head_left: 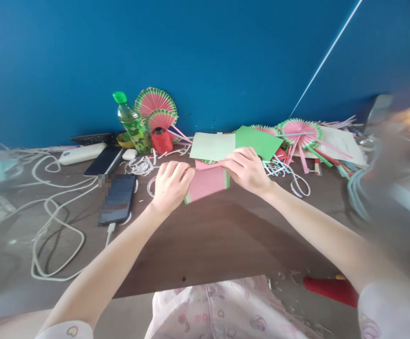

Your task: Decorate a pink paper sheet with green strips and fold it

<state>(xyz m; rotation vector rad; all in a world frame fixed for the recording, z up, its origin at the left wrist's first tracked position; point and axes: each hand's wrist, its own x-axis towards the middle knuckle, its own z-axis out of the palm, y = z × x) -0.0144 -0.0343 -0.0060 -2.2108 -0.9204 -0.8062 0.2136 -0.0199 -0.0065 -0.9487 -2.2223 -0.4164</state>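
Observation:
A pink paper piece with green edges (208,182) is held above the brown table between my two hands. My left hand (172,184) has its fingers closed on the paper's upper left part. On the upper right, my right hand (245,168) pinches the same paper. Just behind the hands lie a pale green sheet (212,147) and a brighter green sheet (257,142).
Pink and green pleated fans (156,104) stand by a green-capped bottle (134,125) and a red roll (161,141). A phone (119,198) and white cables (54,221) lie left on the table (190,245). More fans (300,133) and paper strips are at right.

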